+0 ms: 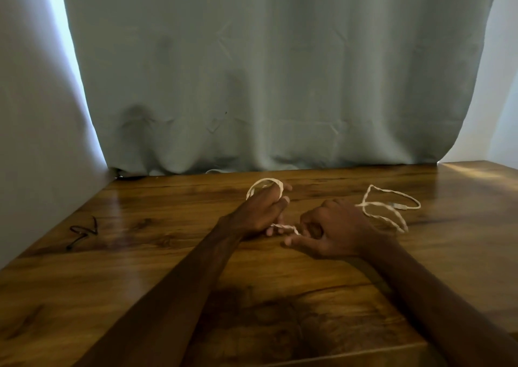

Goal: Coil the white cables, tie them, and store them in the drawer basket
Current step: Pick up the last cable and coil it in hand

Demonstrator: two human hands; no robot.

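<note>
Two bare hands work over one wooden bench (140,268), and one white cable (282,227) runs between them; whether its loops are all one length I cannot tell.

The left hand (260,212) is the marker for the rest. Its fingers are curled and grasp the cable. One loop of cable arches over its fingertips on the far side, and a short twisted stretch comes out at its near side, by the heel of the palm.

Just to the right of the left hand is the right hand (333,232), close to it but not touching. It is turned palm-up with its fingers curled in, and its fingertips pinch the other end of that twisted stretch.

Farther right of the left hand, beyond the right hand, two or three slack loops of the same white cable lie on the bench. One strand leads from them back to the right hand's knuckles.

Well to the left of the left hand, one thin dark wire (84,230) lies kinked on the wood, apart from everything else.

Beyond the left hand, along the bench's far edge, hangs one grey-green curtain (266,72), its hem bunched on the wood.
</note>
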